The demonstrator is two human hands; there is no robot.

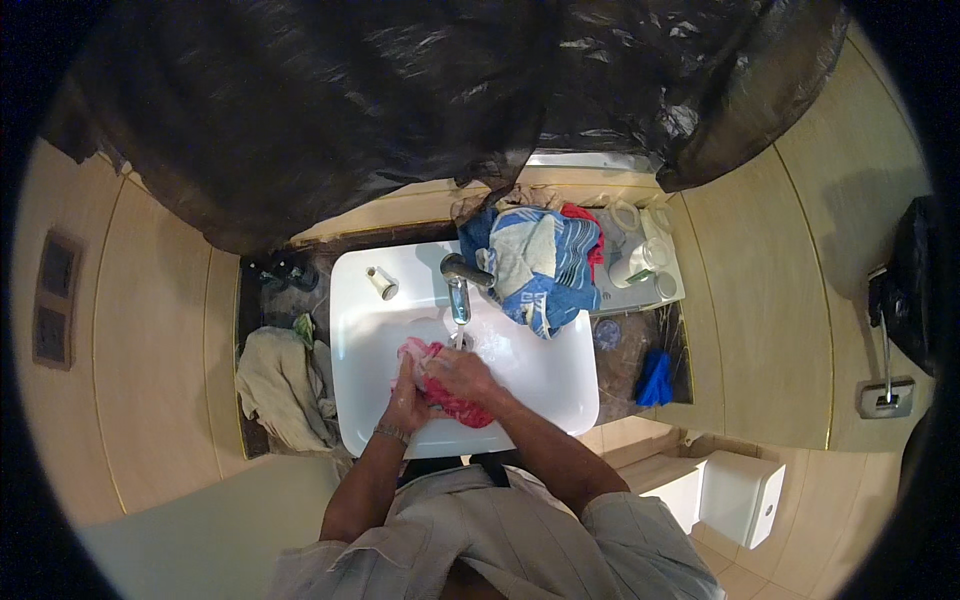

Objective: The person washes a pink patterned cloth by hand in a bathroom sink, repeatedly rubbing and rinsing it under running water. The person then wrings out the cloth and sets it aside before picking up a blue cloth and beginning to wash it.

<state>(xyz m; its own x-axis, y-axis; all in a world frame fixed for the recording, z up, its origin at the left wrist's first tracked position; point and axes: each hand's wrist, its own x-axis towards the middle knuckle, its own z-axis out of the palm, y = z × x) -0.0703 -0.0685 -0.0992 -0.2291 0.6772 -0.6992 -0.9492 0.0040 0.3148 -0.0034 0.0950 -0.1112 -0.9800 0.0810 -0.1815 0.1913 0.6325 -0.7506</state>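
Both hands hold a wet pink-red cloth low over the near half of a white washbasin. My left hand grips the cloth from the left side, and a watch or bracelet circles that wrist. Over the top of the cloth lies my right hand, its fingers curled into the fabric. A paler, soapy-looking part of the cloth shows between the hands. Just beyond them a chrome faucet runs a thin stream of water. The drain is partly hidden behind the stream and my right hand.
A blue and white towel is heaped over the basin's back right corner. A small tube stands on the rim at back left. A beige cloth lies on the left counter, a blue cloth on the right. White bottle at far right.
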